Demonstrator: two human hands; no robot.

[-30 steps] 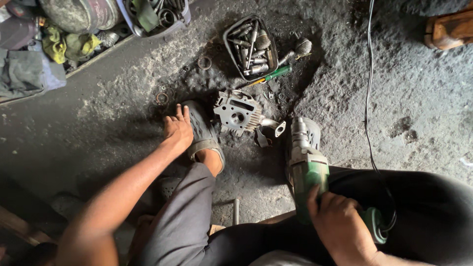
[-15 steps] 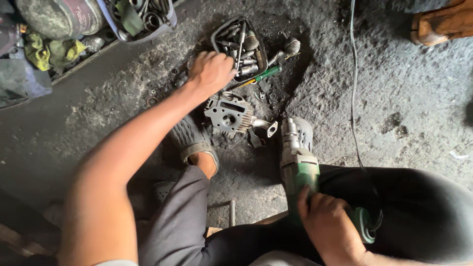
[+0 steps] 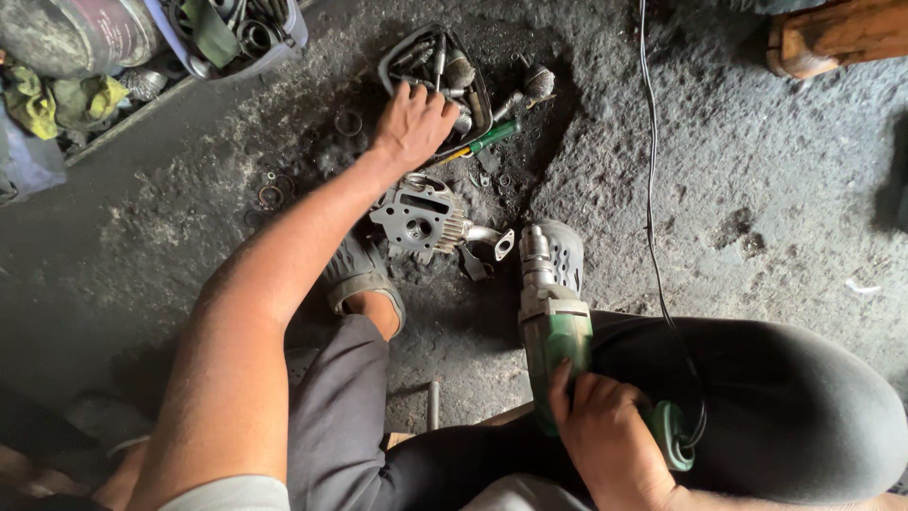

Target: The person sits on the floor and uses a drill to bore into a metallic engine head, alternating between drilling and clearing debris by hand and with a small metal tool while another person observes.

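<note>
My left hand (image 3: 413, 125) reaches forward into a small dark tray (image 3: 390, 64) full of metal tools and bits; its fingers rest on the contents, and I cannot see whether they grip anything. My right hand (image 3: 605, 437) holds a green electric drill (image 3: 553, 322) by its body, lying over my right thigh with its chuck pointing away from me. A grey finned engine cylinder head (image 3: 421, 220) lies on the dirty floor between the two hands, beside my sandalled left foot (image 3: 357, 274). A green-handled screwdriver (image 3: 490, 138) lies next to the tray.
The drill's black cord (image 3: 651, 189) runs up across the floor. A blue bin (image 3: 236, 38) of parts, a drum and rags stand at the top left. Washers and rings are scattered on the oily floor. A wooden block (image 3: 832, 38) sits top right.
My left hand has moved from beside my foot up to the tool tray. The right hand keeps holding the drill in the same place.
</note>
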